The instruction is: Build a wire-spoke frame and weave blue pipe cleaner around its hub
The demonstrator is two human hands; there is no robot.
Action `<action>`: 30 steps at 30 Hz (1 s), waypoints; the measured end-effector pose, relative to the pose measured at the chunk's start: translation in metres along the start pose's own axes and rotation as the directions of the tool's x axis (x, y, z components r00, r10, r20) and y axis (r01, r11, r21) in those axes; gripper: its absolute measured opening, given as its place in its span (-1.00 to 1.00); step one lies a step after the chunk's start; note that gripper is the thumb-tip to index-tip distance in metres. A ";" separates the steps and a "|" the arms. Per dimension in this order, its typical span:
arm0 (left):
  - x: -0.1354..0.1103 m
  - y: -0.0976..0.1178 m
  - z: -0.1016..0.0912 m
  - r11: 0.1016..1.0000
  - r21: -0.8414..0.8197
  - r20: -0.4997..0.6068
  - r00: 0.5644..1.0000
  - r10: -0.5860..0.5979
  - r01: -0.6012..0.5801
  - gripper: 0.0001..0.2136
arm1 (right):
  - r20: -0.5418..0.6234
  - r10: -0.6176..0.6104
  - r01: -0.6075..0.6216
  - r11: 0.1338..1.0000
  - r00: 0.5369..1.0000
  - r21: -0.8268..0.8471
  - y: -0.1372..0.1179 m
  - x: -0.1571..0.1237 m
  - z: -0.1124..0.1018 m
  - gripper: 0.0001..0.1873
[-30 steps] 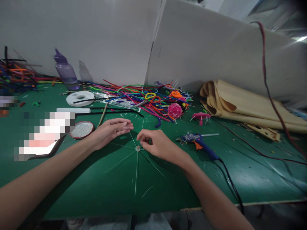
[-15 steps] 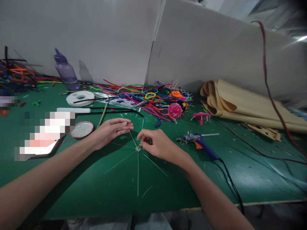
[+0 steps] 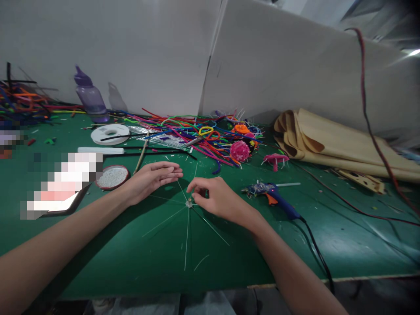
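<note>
Thin, pale wires spread like spokes from a small whitish hub (image 3: 189,204) low over the green table. My right hand (image 3: 213,196) is closed in a pinch at a tiny brownish piece on top of this hub; the fingers partly hide it. To the left, my left hand (image 3: 154,180) is open, palm turned inward and fingers stretched out together. Its fingertips are near the end of one upper-left wire; I cannot tell whether they touch it. A loose, curved strand (image 3: 201,261) lies on the table in front.
Left of my hands are a dish of small white beads (image 3: 112,177), a pixelated phone (image 3: 62,188) and a white spool (image 3: 98,135). Colourful pipe cleaners (image 3: 183,127) are heaped behind. A blue glue gun (image 3: 278,199) with a black cord lies right, before rolled brown paper (image 3: 328,135).
The wire star has turned slightly under my right hand; its front spoke's end has shifted a little left. My left hand stays where it was.
</note>
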State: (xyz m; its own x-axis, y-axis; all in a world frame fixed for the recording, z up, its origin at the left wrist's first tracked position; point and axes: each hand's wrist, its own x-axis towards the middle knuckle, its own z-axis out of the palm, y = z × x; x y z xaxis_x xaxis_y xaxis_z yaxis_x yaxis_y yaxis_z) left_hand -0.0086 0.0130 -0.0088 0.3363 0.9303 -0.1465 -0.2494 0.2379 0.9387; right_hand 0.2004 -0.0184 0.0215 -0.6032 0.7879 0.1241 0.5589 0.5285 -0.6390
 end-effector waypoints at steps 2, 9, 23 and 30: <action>0.000 0.000 0.000 1.000 0.000 -0.004 1.000 -0.001 0.001 -0.81 | -0.002 -0.002 0.002 1.000 1.000 0.004 0.000 0.000 0.000 -0.84; 0.001 0.000 0.000 1.000 -0.002 -0.008 1.000 -0.004 0.004 -0.82 | -0.008 -0.010 0.010 1.000 1.000 0.002 0.001 0.000 0.001 -0.83; 0.003 -0.003 -0.001 1.000 0.000 0.007 1.000 0.011 -0.011 -0.82 | 0.011 0.030 -0.030 0.999 0.999 -0.026 -0.001 0.001 -0.001 -0.80; 0.001 -0.001 0.001 1.000 0.004 0.004 1.000 0.008 -0.008 -0.83 | 0.009 0.040 -0.039 0.998 0.999 -0.055 -0.003 0.000 -0.001 -0.74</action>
State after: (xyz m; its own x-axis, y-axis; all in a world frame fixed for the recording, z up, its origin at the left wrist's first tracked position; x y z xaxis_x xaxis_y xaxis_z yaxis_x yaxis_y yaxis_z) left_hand -0.0071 0.0134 -0.0099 0.3381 0.9309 -0.1380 -0.2481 0.2296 0.9411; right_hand 0.1993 -0.0192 0.0241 -0.5855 0.8054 0.0921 0.6125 0.5139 -0.6006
